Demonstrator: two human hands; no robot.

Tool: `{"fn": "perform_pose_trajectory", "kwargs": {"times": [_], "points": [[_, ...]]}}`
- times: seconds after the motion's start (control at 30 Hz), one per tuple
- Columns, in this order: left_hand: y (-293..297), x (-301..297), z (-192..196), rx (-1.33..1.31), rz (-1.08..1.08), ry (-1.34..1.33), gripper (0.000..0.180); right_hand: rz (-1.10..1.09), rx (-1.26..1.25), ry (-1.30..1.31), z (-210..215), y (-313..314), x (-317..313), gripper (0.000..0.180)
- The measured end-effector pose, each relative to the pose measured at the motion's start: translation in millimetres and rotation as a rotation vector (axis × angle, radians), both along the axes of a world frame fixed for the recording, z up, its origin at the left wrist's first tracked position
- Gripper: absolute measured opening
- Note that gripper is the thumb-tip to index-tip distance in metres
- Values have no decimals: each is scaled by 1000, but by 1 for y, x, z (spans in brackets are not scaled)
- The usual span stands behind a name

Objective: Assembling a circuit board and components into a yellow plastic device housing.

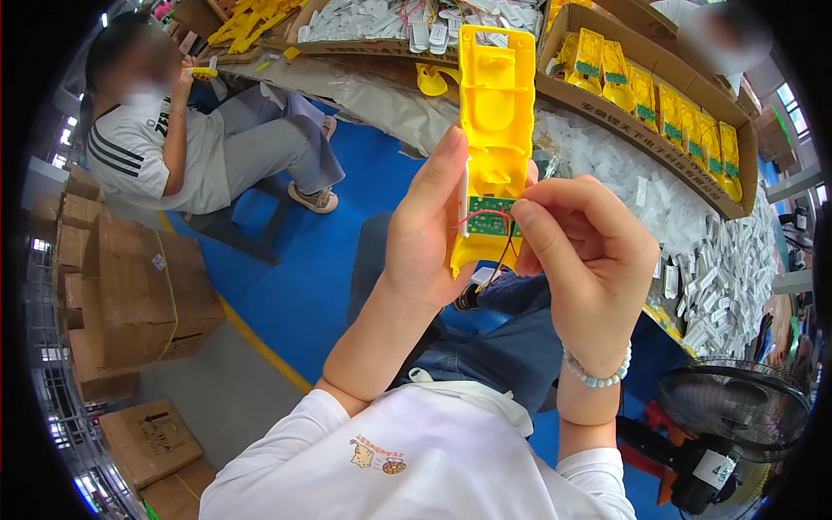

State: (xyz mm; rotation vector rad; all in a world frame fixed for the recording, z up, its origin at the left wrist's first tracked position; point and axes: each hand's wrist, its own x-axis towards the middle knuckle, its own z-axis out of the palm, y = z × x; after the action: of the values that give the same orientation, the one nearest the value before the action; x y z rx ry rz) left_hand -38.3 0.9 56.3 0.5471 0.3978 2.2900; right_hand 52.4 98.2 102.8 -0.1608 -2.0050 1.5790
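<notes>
Between my hands, upright in front of me, is a long yellow plastic housing half (496, 117) with moulded ribs inside. Across its lower end lies a small green circuit board (490, 215), with thin red and black wires and a small white connector (482, 276) dangling below. My left hand (422, 225) wraps round the housing's left side, thumb along the edge, where a narrow white strip shows. My right hand (581, 247) is pinched at the board's right edge, thumb and forefinger by the wires; its other fingers curl behind. Whether it grips wire or board is hidden.
A cardboard box (641, 143) of yellow housings with green boards stands at the right. White plastic parts (724, 269) are heaped on the table, with another box (373, 43) behind. A co-worker (147, 130) sits left, near stacked cartons (143, 277). A fan (728, 416) stands lower right.
</notes>
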Motion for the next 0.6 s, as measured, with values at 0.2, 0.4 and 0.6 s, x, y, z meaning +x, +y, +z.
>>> {"fn": "perform_pose_trajectory", "kwargs": {"times": [0.2, 0.4, 0.6], "points": [[1, 5, -3, -105, 104, 81, 54, 79, -177, -61, 2, 3, 3, 6], [2, 13, 0, -230, 218, 54, 54, 110, -265, -82, -3, 5, 2, 7], [3, 17, 4, -314, 298, 52, 52, 49, -137, -18, -10, 4, 2, 4]]}}
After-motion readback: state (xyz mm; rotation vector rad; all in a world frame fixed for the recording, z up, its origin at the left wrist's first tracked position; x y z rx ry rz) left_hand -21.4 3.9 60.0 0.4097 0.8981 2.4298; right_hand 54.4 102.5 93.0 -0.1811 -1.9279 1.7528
